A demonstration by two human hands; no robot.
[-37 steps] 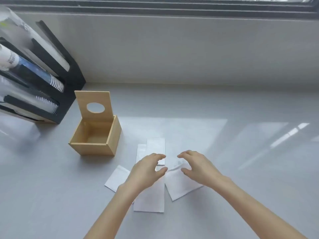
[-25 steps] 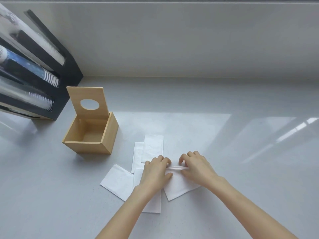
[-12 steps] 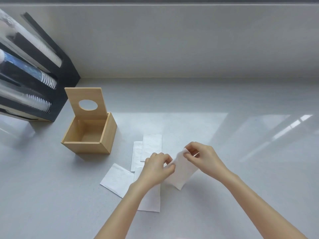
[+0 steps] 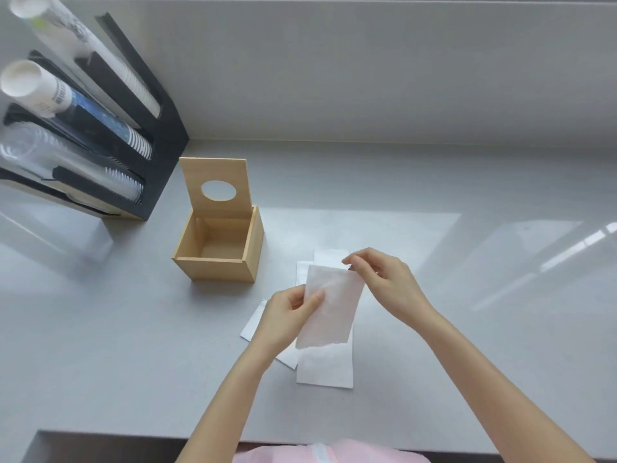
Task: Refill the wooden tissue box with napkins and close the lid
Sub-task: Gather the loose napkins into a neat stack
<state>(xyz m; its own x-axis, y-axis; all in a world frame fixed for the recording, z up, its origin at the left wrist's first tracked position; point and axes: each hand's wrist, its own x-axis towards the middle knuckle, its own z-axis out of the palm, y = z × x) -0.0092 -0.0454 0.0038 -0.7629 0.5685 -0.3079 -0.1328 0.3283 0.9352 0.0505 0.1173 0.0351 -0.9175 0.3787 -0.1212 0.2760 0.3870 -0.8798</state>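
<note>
Overhead, left hand (image 4: 287,312) and right hand (image 4: 384,279) pinch one plain napkin (image 4: 330,312); cup sleeve (image 4: 50,95) print is unreadable.

Tissue box (image 4: 217,252) on counter (image 4: 434,195), cup rack (image 4: 100,135) behind-left, napkins (image 4: 325,365) right-front

One head-worn wide-angle camera, looking steeply down and forward over the counter (image 4: 434,379) toward the wall (image 4: 367,78), close above everything.
</note>
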